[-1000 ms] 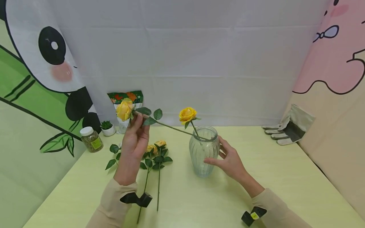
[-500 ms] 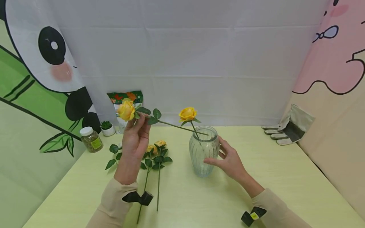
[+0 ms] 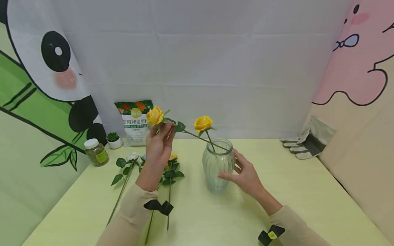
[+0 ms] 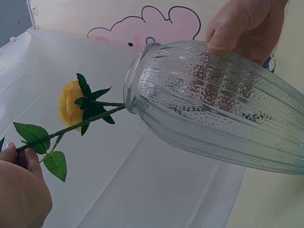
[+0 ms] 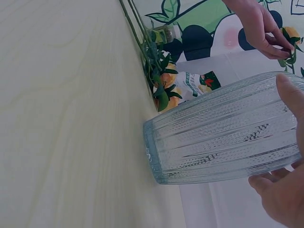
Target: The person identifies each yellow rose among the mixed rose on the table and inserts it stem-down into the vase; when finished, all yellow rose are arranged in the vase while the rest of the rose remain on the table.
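Note:
My left hand [image 3: 159, 147] pinches the stem of a yellow rose [image 3: 155, 115] just below its bloom. The stem slants down to the right, and its end lies at the mouth of a ribbed clear glass vase [image 3: 218, 167]; how far inside it reaches I cannot tell. Another yellow rose [image 3: 203, 123] stands in the vase, leaning left. With thumb and fingers round the vase's right side, my right hand [image 3: 248, 177] holds it upright on the table. In the left wrist view, the held stem [image 4: 76, 127] crosses in front of the standing rose's bloom [image 4: 71, 105].
Left on the table lie white and yellow roses with leafy stems [image 3: 121, 191], partly behind my left arm. Behind them stand a lidded jar [image 3: 96, 152], a small potted succulent [image 3: 114, 140] and a fertilizer bag [image 3: 135, 124]. Gloves [image 3: 311, 140] lie at the back right.
My left hand has moved right with the rose, and its stem end has shifted further over the vase mouth. My right hand keeps holding the vase. The view has tilted slightly.

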The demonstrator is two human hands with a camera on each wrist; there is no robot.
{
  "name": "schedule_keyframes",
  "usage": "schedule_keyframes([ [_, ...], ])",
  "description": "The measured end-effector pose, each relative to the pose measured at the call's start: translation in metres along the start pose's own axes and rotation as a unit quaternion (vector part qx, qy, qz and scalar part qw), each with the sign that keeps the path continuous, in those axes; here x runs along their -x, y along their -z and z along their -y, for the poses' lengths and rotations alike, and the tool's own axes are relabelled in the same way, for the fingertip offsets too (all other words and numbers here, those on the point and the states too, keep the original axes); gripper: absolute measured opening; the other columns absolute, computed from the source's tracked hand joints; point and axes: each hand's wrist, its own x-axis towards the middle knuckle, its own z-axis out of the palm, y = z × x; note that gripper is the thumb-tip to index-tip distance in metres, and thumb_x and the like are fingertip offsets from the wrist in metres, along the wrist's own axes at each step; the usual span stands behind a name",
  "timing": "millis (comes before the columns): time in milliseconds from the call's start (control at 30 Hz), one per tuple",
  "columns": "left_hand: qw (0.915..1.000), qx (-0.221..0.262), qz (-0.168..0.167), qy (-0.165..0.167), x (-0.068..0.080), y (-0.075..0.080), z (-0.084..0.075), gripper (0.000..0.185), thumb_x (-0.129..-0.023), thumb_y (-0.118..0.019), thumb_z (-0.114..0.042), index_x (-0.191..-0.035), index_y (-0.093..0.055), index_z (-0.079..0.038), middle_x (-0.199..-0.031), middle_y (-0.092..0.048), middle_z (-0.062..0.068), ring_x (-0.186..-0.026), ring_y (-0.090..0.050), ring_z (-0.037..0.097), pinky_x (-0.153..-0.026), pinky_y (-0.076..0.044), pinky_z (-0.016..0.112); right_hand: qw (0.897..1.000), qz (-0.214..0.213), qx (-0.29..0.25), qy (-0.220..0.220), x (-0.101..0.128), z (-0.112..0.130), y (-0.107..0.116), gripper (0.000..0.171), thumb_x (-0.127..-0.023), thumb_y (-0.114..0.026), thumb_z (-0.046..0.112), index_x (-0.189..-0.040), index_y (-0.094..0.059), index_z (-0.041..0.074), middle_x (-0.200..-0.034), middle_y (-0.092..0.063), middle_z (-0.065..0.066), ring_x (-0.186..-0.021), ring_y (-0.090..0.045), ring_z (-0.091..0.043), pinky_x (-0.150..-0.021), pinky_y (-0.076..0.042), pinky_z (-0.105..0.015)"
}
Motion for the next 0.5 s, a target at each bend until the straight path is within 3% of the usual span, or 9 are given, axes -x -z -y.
schedule_keyframes([
  [333, 0.9984, -0.057, 0.001, 0.002, -0.021, -0.009, 0.014, 0.017, -0.090, -0.068, 0.009, -0.083, -0.065, -0.006, -0.087, -0.065, 0.006, -0.085, -0.072, 0.022, -0.083, -0.059, 0.030, 1.000, -0.002, 0.000, 0.006, -0.001, 0.001, 0.001, 0.094, -0.076, -0.089, 0.012, -0.154, -0.038, 0.009, -0.154, -0.041, -0.009, -0.136, -0.046, -0.032, -0.107, -0.042, -0.040],
  [500, 0.9965, -0.083, 0.006, -0.004, -0.023, -0.014, 0.022, 0.017, -0.089, -0.069, 0.009, -0.081, -0.069, -0.006, -0.083, -0.067, 0.006, -0.082, -0.072, 0.021, -0.082, -0.059, 0.031, 1.000, 0.000, -0.004, 0.003, 0.001, -0.001, 0.001, 0.094, -0.077, -0.089, 0.011, -0.155, -0.036, 0.007, -0.155, -0.039, -0.012, -0.138, -0.043, -0.034, -0.108, -0.041, -0.040],
])
